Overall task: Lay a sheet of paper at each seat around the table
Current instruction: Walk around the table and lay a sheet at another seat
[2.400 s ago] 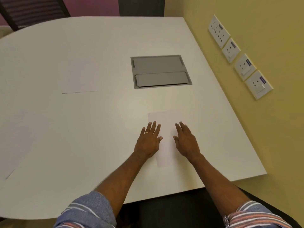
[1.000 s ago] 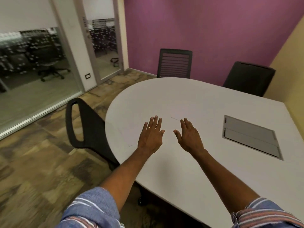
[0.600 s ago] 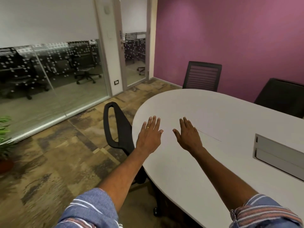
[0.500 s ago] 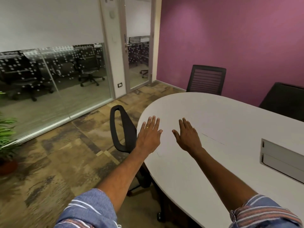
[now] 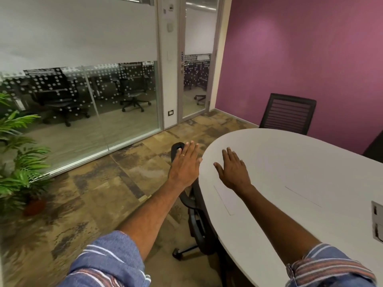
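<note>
Two bare hands reach out ahead of the person, and neither carries anything: the fingers of both lie straight and a little spread, palms down, gripping nothing. The left hand [image 5: 184,164] hangs just off the rounded end of the white oval table [image 5: 300,158], while the right hand [image 5: 233,169] is over the table top near that same end; whether it touches the surface I cannot tell. A white sheet of paper [image 5: 227,200], faint against the table, lies flat close to the table's curved rim, just beside the right wrist. It sits squarely before the black mesh office chair [image 5: 200,228] tucked under that rim, which looks deliberate: a sitter there would find it straight in front of them. A second sheet [image 5: 306,194], shown mostly by one thin edge, lies farther in on the table, well apart from the first. At the table's far side stands a black slat-backed chair [image 5: 288,116], and I can make out no sheet on the table before it, though white on white is hard to read. With both hands empty, I judge the person is between placements, and that far seat probably needs checking next.
</note>
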